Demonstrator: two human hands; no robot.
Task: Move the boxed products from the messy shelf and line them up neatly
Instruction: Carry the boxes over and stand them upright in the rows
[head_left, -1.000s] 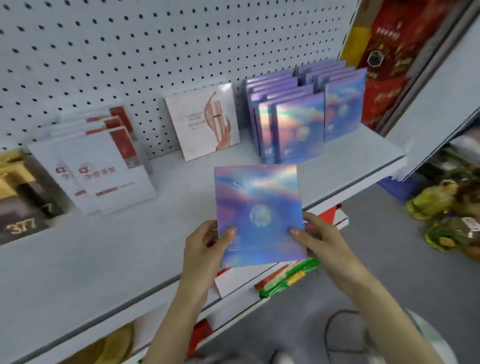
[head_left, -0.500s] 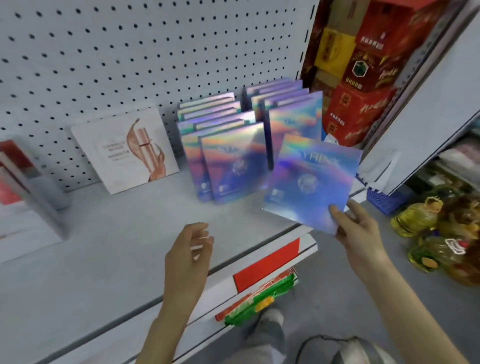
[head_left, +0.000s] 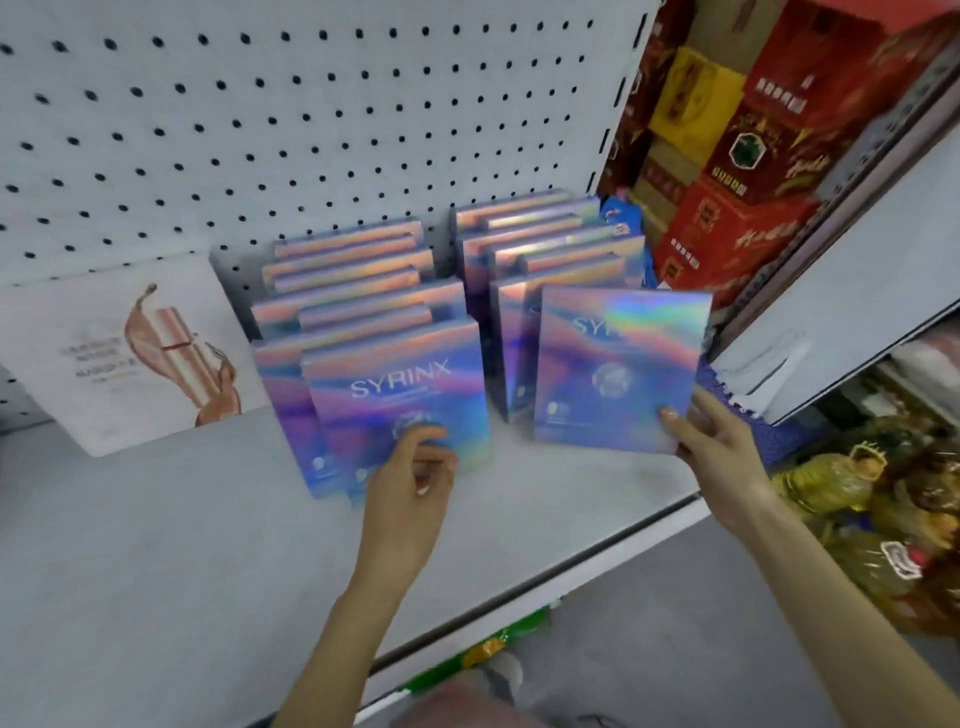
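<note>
The right hand (head_left: 722, 447) has its grip pinched on the lower right corner of a flat, glossy holographic box (head_left: 618, 364). The box stands upright just before the right row (head_left: 545, 244) on the shelf (head_left: 156, 545), its face parallel to the row, so it likely needs only nudging back. The left hand (head_left: 410, 483), grip loose and empty, rests its fingertips on the left row's front box (head_left: 395, 395).

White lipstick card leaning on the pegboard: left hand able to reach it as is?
Probably yes. The left hand touches the front SYRINX box just right of the white card, holds nothing, and only bare shelf lies between them.
</note>
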